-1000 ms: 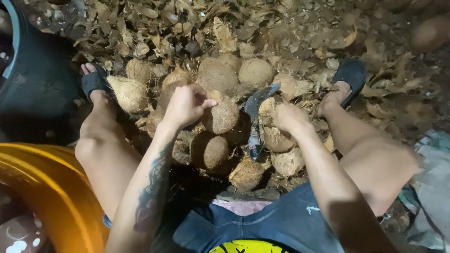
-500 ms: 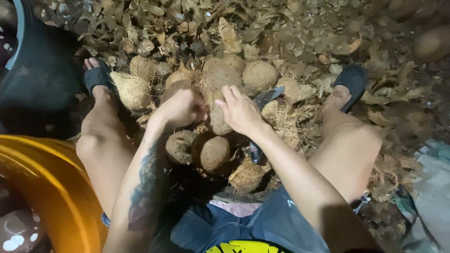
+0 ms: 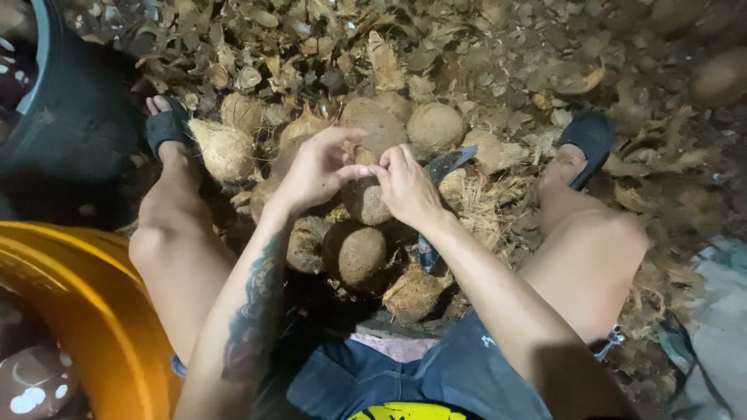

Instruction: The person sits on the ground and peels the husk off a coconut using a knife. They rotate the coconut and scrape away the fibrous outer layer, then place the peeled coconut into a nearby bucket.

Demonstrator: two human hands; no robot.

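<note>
Both hands (image 3: 315, 171) (image 3: 405, 187) on one round, brown, fibrous coconut (image 3: 364, 201).

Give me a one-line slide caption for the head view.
Both hands, left and right, grip a coconut above a husked pile, a blade beside them.

The coconut (image 3: 364, 201) pinched between the left hand (image 3: 315, 167) and the right hand (image 3: 408, 190) looks dry, brown and hairy, a rough matt fibre all over, and the other coconuts (image 3: 354, 253) piled about it have the same coarse coat. The husk scraps (image 3: 482, 70) covering the ground are papery, curled and dull. The blade (image 3: 443, 167) standing among them is dark metal with a faint grey sheen. The orange tub (image 3: 85, 311) is smooth, glossy plastic, the black bin (image 3: 78, 117) duller plastic. The sandals (image 3: 587, 140) look like matt black rubber, and the shorts (image 3: 436, 377) are blue denim.
</note>
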